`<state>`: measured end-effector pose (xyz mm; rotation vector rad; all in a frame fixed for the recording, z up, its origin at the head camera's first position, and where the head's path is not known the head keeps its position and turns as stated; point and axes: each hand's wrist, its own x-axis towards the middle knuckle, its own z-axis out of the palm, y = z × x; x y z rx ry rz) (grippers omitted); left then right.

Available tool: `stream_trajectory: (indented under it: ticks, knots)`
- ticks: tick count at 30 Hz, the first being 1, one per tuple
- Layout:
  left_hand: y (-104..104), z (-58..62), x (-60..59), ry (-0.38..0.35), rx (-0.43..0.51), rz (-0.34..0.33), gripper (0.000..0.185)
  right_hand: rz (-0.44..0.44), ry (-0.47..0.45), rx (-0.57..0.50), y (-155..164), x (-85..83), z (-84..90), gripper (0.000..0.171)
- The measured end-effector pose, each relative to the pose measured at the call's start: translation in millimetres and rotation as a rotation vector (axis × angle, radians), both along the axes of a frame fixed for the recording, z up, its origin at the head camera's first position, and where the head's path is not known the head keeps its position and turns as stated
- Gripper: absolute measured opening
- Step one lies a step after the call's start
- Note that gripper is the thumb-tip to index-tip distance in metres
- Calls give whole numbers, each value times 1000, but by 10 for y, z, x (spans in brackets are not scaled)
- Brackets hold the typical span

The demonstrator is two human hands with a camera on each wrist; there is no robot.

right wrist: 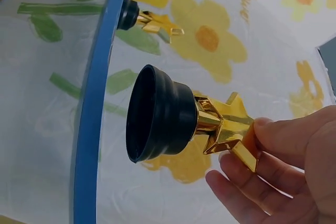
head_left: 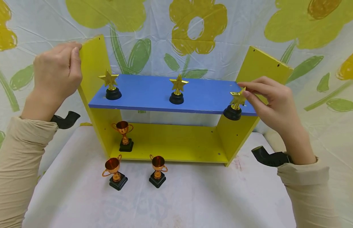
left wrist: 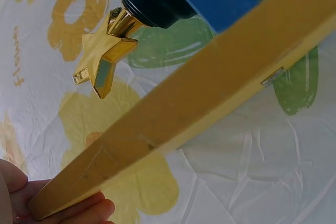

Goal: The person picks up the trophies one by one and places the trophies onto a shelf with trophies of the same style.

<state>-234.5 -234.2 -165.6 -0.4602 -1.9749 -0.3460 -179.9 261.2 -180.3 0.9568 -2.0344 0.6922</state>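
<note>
A yellow shelf unit (head_left: 176, 142) with a blue upper board (head_left: 153, 91) stands on the table. My left hand (head_left: 58, 71) grips the top of its left side panel (left wrist: 173, 114). My right hand (head_left: 267, 98) pinches the gold star of a star trophy (head_left: 235, 106) with a black base (right wrist: 157, 114), held at the blue board's right front edge. Two more star trophies (head_left: 110, 85) (head_left: 177, 90) stand on the blue board. One copper cup trophy (head_left: 124, 136) stands on the lower shelf, and two others (head_left: 115, 171) (head_left: 158, 171) stand on the table in front.
A white cloth covers the table (head_left: 193, 196). A sheet printed with yellow flowers (head_left: 193, 28) hangs behind the shelf. The shelf's right side panel (head_left: 259, 72) rises behind my right hand.
</note>
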Motion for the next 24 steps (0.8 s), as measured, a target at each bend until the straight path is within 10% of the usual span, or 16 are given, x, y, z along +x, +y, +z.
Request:
stream_trajectory:
  ticks: [24]
  knots:
    - [-14, -9, -17, 1, 7, 3, 42, -73, -275, -148, 100, -360, -13, 23]
